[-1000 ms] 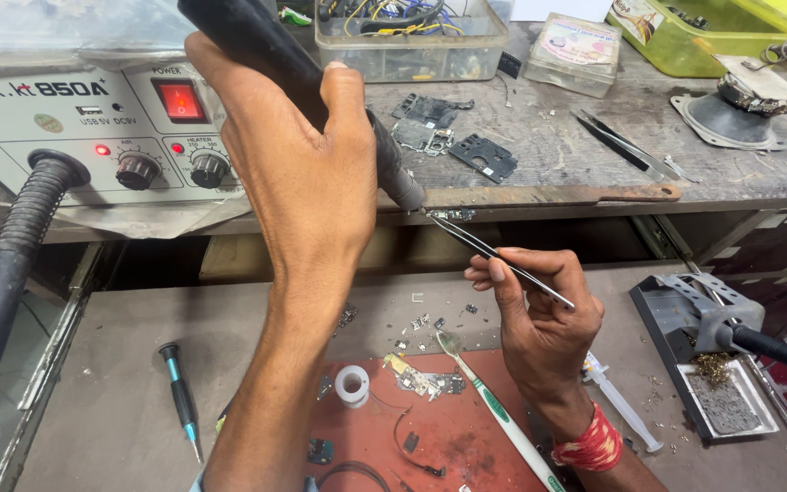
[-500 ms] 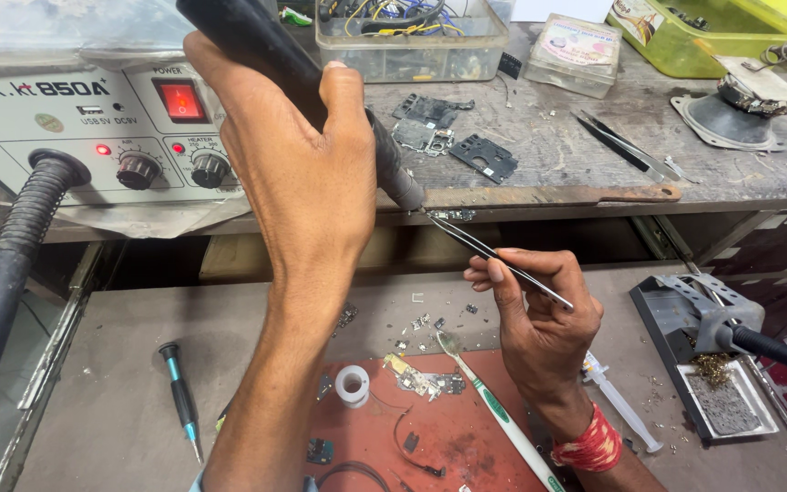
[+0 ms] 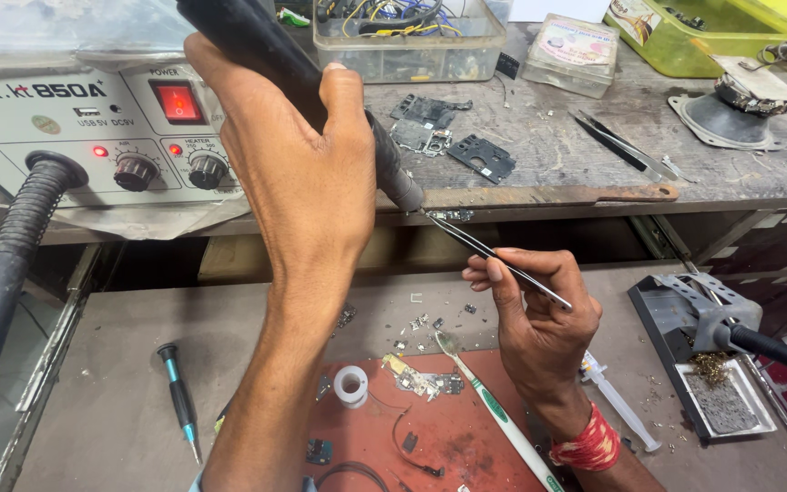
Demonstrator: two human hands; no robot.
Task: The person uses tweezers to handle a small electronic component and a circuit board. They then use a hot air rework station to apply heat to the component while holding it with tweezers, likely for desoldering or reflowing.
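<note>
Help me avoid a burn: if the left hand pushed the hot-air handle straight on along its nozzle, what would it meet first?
The left hand aims the black handle down-right, where the nozzle already nears the tweezers' tip. Those would likely come first, then the right hand, though depth is unclear.

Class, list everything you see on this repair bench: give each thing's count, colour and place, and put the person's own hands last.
hot-air handle: 1, black, in left hand, nozzle at tweezers' tip
tweezers: 1, silver, in right hand
rework station: 1, grey, upper shelf left, red switch lit
hose: 1, black, ribbed, far left
parts box: 1, clear, upper shelf
circuit boards: 3, dark, upper shelf
mat: 1, red, lower bench
solder roll: 1, white, on mat
toothbrush: 1, green-white, across mat
screwdriver: 1, black-teal, lower left
syringe: 1, clear, right of wrist
iron stand: 1, grey, lower right
left hand: centre
right hand: red wristband
</note>
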